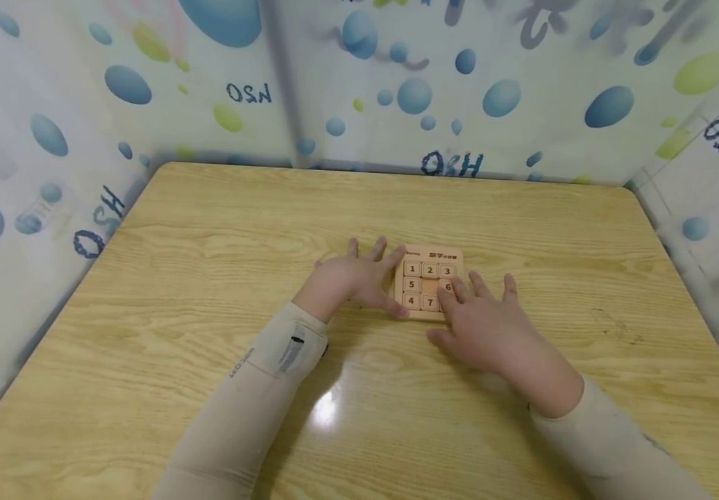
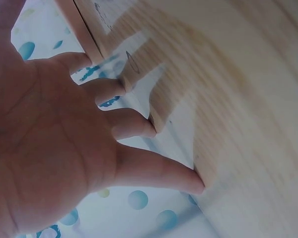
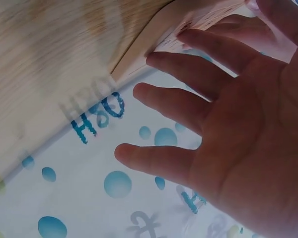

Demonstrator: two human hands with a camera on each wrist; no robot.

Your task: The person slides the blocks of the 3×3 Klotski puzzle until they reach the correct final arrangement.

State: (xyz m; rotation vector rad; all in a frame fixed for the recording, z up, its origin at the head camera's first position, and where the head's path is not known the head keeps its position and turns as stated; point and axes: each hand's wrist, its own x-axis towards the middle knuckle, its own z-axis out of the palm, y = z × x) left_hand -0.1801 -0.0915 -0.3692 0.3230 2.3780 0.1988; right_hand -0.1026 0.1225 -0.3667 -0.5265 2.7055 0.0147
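A light wooden sliding number puzzle (image 1: pixel 431 251) lies flat on the table. Its top row reads 1, 2, 3; the middle row has 5, a bare slot and 6; below are 4 and 7, with the bottom right corner hidden by fingers. At the puzzle's left side, my left hand (image 1: pixel 356 280) spreads its fingers, the index at the upper corner and the thumb at the lower one. In the left wrist view, its other fingertips rest on the table. My right hand (image 1: pixel 491 330) reaches over the right side, fingers extended, fingertips at the tile 6 (image 1: pixel 447 286).
The wood-grain table (image 1: pixel 222 229) runs back to a wall (image 1: pixel 359 90) patterned with blue and green bubbles. Side walls (image 1: pixel 3 173) with the same pattern flank it. Pale sleeves (image 1: pixel 228 410) cover both forearms.
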